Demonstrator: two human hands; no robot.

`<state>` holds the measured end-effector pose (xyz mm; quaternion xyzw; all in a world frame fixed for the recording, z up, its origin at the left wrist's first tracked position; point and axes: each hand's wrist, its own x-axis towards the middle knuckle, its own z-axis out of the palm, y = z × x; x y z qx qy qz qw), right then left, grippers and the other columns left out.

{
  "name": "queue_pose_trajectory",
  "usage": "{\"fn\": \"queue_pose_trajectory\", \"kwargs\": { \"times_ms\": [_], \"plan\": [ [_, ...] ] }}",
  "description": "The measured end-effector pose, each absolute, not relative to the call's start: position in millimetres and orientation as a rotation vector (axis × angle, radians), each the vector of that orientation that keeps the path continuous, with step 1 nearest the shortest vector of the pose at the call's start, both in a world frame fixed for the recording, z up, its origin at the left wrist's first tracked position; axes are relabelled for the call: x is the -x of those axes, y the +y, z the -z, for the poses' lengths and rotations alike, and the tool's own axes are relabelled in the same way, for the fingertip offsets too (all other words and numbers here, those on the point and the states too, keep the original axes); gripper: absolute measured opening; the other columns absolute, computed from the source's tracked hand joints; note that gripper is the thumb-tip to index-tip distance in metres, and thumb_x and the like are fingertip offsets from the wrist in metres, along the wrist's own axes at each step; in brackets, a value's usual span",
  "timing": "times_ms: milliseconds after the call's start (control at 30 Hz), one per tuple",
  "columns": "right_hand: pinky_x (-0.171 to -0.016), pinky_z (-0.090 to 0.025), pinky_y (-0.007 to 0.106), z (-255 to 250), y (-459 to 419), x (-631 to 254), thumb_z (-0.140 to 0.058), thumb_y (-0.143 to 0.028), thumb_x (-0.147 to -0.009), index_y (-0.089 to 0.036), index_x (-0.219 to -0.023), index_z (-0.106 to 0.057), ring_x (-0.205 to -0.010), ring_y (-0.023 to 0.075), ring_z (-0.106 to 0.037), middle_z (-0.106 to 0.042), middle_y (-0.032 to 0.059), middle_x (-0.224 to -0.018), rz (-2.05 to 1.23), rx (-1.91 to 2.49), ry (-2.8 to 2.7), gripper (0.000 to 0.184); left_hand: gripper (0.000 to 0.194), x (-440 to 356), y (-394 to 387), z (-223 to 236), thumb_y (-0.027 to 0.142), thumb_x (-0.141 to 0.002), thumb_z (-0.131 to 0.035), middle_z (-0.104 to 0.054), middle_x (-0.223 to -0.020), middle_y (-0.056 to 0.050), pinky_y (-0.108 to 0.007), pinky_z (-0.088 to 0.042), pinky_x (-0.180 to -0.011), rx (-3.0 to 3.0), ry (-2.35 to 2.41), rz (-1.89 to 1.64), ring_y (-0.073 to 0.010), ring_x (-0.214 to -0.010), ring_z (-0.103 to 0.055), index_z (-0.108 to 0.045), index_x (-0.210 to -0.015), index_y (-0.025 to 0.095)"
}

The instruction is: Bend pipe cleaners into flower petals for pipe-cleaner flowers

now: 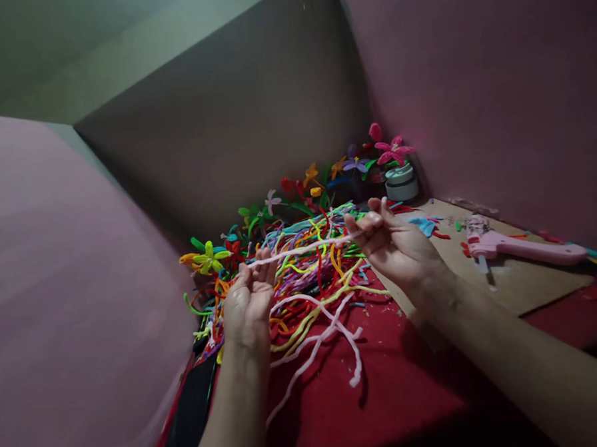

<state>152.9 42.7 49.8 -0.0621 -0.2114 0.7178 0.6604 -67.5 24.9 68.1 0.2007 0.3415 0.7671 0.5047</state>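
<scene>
My left hand (250,299) and my right hand (392,242) each pinch one end of a pale pink pipe cleaner (304,248), stretched straight between them above a heap of pipe cleaners (306,283) in many colours. Both hands are closed on it, palms turned up. More pale pink pipe cleaners (334,332) lie loose on the red cloth (387,392) just below the hands.
Pipe-cleaner flowers (207,257) stand along the back wall, one pink flower (393,150) in a small grey pot (401,181). A pink glue gun (525,248) lies on a brown cardboard sheet (522,285) at right. Pink walls close in left and right.
</scene>
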Motion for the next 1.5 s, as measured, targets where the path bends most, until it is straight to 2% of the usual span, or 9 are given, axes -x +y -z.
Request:
{"fn": "queue_pose_trajectory", "kwargs": {
  "times_ms": [100, 200, 367, 633, 1133, 1233, 1333, 1400, 1500],
  "plan": [
    [-0.05, -0.039, 0.02, -41.5, 38.8, -152.4, -0.045, -0.021, -0.087, -0.019, -0.072, -0.048, -0.04, 0.0056, -0.028, -0.027, -0.0079, -0.047, -1.623, 0.169, -0.464, 0.015, 0.036, 56.1, 25.3, -69.1, 0.005, -0.09, -0.02, -0.038, -0.044, 0.007, -0.014, -0.039, -0.041, -0.551, 0.679, -1.879, -0.0028, -0.035, -0.039, -0.038, -0.061, 0.016],
    [-0.042, -0.028, 0.019, -29.1, 36.3, -158.2, -0.043, -0.022, -0.087, -0.018, -0.071, -0.045, -0.04, 0.0069, -0.02, -0.021, -0.0078, -0.047, -1.631, 0.212, -0.449, 0.017, 0.034, 50.4, 23.7, -60.7, 0.004, -0.088, -0.024, -0.026, -0.04, 0.009, -0.016, -0.022, -0.033, -0.579, 0.668, -1.882, -0.003, -0.029, -0.022, -0.034, -0.059, 0.017],
    [-0.04, -0.019, 0.019, -15.5, 34.6, -170.7, -0.034, -0.013, -0.088, -0.018, -0.074, -0.045, -0.039, 0.0078, -0.01, -0.016, -0.009, -0.043, -1.721, 0.277, -0.297, 0.018, 0.03, 46.4, 23.7, -48.2, 0.004, -0.086, -0.026, -0.019, -0.039, 0.01, -0.019, -0.014, -0.033, -0.568, 0.707, -1.899, -0.005, -0.03, -0.015, -0.033, -0.06, 0.019],
    [-0.038, -0.018, 0.02, -11.8, 35.0, -175.5, -0.036, -0.014, -0.088, -0.017, -0.077, -0.047, -0.037, 0.007, -0.011, -0.017, -0.0094, -0.04, -1.753, 0.207, -0.163, 0.016, 0.029, 38.9, 24.6, -38.5, 0.005, -0.087, -0.026, -0.026, -0.041, 0.009, -0.017, -0.018, -0.036, -0.541, 0.78, -1.947, -0.0036, -0.03, -0.02, -0.03, -0.062, 0.018],
    [-0.036, -0.015, 0.02, -22.8, 39.9, -174.4, -0.04, -0.02, -0.09, -0.018, -0.062, -0.036, -0.034, 0.0054, -0.014, -0.016, -0.0095, -0.04, -1.727, 0.138, -0.205, 0.028, 0.011, 41.9, 31.2, -31.3, 0.015, -0.078, -0.051, -0.036, -0.045, 0.009, -0.017, -0.028, -0.038, -0.864, 0.997, -1.979, -0.0034, -0.034, -0.029, -0.047, -0.068, 0.017],
    [-0.037, -0.02, 0.019, -35.8, 45.2, -173.4, -0.034, -0.02, -0.092, -0.017, -0.068, -0.041, -0.034, 0.0051, -0.02, -0.022, -0.0089, -0.041, -1.769, 0.089, -0.191, 0.025, 0.008, 53.2, 33.2, -37.2, 0.018, -0.072, -0.06, -0.048, -0.055, 0.005, -0.021, -0.038, -0.048, -0.929, 1.136, -1.933, -0.0058, -0.045, -0.043, -0.054, -0.076, 0.015],
    [-0.038, -0.024, 0.018, -47.0, 52.9, -173.0, -0.03, -0.017, -0.092, -0.016, -0.074, -0.045, -0.035, 0.005, -0.026, -0.028, -0.0079, -0.043, -1.777, 0.056, -0.175, 0.023, 0.022, 56.7, 17.3, -48.8, 0.021, -0.068, -0.065, -0.054, -0.073, 0.002, -0.021, -0.04, -0.062, -1.229, 1.612, -2.245, -0.0081, -0.064, -0.051, -0.057, -0.087, 0.016],
    [-0.038, -0.025, 0.018, -51.8, 58.5, -173.1, -0.028, -0.016, -0.092, -0.016, -0.075, -0.046, -0.034, 0.0051, -0.026, -0.029, -0.0078, -0.042, -1.779, 0.03, -0.158, 0.025, 0.017, 47.2, -2.5, -53.9, 0.025, -0.074, -0.059, -0.055, -0.076, 0.001, -0.022, -0.039, -0.068, -1.451, 1.822, -2.401, -0.0095, -0.07, -0.05, -0.059, -0.09, 0.017],
    [-0.037, -0.025, 0.018, -55.8, 64.9, -173.4, -0.027, -0.016, -0.092, -0.017, -0.075, -0.046, -0.033, 0.0051, -0.026, -0.027, -0.0081, -0.042, -1.781, -0.019, -0.13, 0.026, 0.019, 19.0, -29.6, -51.7, 0.032, -0.077, -0.056, -0.05, -0.058, 0.002, -0.021, -0.037, -0.054, -1.655, 1.767, -1.875, -0.0087, -0.055, -0.046, -0.064, -0.075, 0.016]
  ]
}}
